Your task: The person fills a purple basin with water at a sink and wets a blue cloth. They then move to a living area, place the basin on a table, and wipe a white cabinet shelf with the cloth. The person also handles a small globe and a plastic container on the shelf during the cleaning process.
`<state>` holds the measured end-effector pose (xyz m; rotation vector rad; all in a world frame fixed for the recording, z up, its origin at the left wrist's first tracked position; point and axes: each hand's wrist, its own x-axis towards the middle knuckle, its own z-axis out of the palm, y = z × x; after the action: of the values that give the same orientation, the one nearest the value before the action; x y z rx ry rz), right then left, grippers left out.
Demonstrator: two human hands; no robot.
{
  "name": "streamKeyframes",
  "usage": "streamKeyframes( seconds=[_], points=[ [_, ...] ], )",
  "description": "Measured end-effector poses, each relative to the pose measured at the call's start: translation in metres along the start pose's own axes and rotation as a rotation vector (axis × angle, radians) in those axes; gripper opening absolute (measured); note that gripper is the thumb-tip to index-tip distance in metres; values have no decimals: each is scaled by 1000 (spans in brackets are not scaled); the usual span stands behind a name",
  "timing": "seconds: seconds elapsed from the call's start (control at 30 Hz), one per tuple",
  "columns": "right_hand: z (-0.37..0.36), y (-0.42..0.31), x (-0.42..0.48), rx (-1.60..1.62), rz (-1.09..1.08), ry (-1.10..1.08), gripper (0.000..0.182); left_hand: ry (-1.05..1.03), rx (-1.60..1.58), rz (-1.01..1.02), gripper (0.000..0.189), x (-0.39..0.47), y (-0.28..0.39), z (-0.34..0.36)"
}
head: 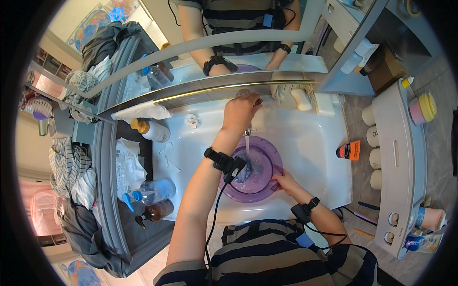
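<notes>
A translucent purple plastic basin (273, 153) sits in the white washbasin (304, 143) under a metal faucet (248, 131). Water runs from the spout into it. Inside, a bluish cloth (242, 174) lies partly under water, and my left wrist strap hides some of the rim. My left hand (240, 109) reaches over the faucet, its fingers curled about the handle at the back. At the lower right of the purple basin, my right hand (285, 182) grips the rim between thumb and fingers.
A white pump bottle (152, 131), a clear pump bottle (155, 191) and a brown pump bottle (159, 211) stand left of the washbasin. A soap bar (301, 99) lies at its back right. A gold rail (232, 87) crosses behind the faucet. An orange tube (349, 150) is to the right.
</notes>
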<state>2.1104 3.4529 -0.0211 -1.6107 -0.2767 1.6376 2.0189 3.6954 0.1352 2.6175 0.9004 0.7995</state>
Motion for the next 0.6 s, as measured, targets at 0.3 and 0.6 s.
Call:
streamKeyframes(
  seconds=[0.3,0.6],
  points=[
    [-5,-1,-3,25,10,17,42,-1,-15,-2,26,0,-1,1],
    [-12,0,-4,7,15,25,50,-19,-11,-8,24,1,1,-1]
  ],
)
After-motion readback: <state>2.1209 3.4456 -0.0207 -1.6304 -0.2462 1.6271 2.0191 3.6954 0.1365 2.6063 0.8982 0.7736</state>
